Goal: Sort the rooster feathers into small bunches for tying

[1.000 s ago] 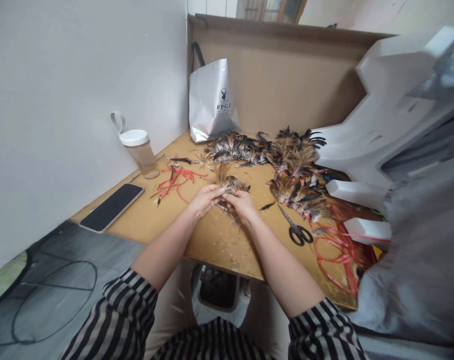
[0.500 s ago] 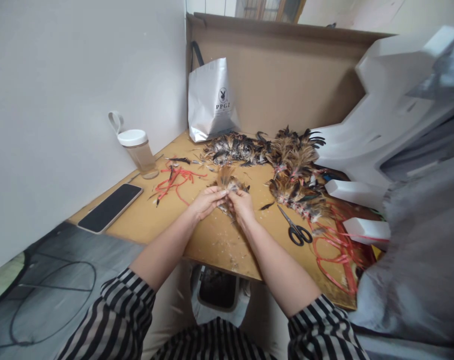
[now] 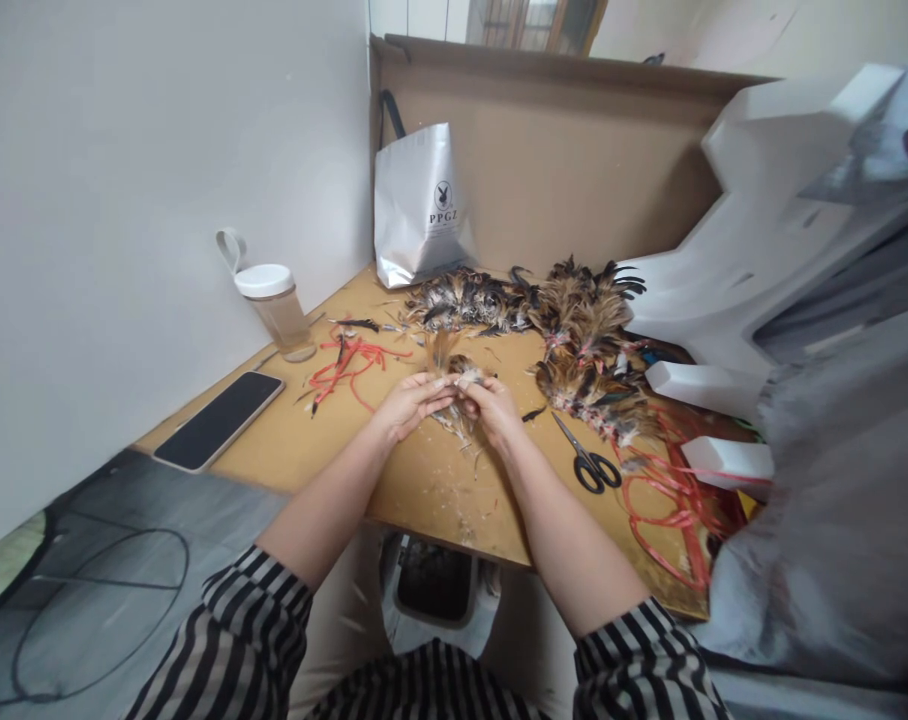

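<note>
Both hands are still pinching the feather bundle (image 3: 454,375) between closed fingertips; left hand (image 3: 409,402) and right hand (image 3: 495,410) are sitting slightly lower than before, seemingly barely shifted.

Single head-worn view, looking forward and steeply down from above the person's lap. The counter (image 3: 289,440) runs from 9 toward 3 o'clock, close range. Both hands (image 3: 454,405) sit near centre; the cardboard back wall (image 3: 574,170) is at 12. No second view to overlap.
</note>
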The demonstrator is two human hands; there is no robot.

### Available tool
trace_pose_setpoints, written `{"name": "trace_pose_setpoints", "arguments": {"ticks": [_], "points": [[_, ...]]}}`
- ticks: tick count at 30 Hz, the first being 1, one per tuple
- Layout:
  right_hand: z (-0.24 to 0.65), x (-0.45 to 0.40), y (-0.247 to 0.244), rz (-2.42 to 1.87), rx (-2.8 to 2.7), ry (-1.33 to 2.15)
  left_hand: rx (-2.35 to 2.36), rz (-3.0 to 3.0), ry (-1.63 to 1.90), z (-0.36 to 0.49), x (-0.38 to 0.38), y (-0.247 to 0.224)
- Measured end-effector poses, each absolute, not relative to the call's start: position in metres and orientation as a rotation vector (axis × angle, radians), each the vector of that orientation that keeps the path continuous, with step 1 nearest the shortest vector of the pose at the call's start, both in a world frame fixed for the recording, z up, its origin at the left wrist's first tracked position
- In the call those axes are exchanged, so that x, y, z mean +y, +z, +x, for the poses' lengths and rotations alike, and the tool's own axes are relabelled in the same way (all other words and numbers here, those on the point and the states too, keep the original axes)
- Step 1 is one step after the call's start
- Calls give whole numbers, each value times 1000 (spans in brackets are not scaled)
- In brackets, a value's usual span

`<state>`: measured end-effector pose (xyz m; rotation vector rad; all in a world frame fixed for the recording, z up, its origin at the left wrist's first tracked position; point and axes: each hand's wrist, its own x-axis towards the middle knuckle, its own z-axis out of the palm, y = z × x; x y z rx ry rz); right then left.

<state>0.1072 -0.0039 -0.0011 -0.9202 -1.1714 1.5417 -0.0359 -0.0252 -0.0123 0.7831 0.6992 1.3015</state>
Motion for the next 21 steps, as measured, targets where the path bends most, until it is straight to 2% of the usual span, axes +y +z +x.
{"name": "trace_pose_setpoints", "arguments": {"ticks": [9, 14, 21], "points": [[115, -1, -2, -948, -1607, 1266, 880, 845, 1242, -33, -24, -14], [114, 4, -11, -1017, -1586, 1096, 920, 876, 1221, -31, -25, -14], [114, 4, -9, -918, -1426, 1381, 904, 883, 1210, -31, -24, -14]]}}
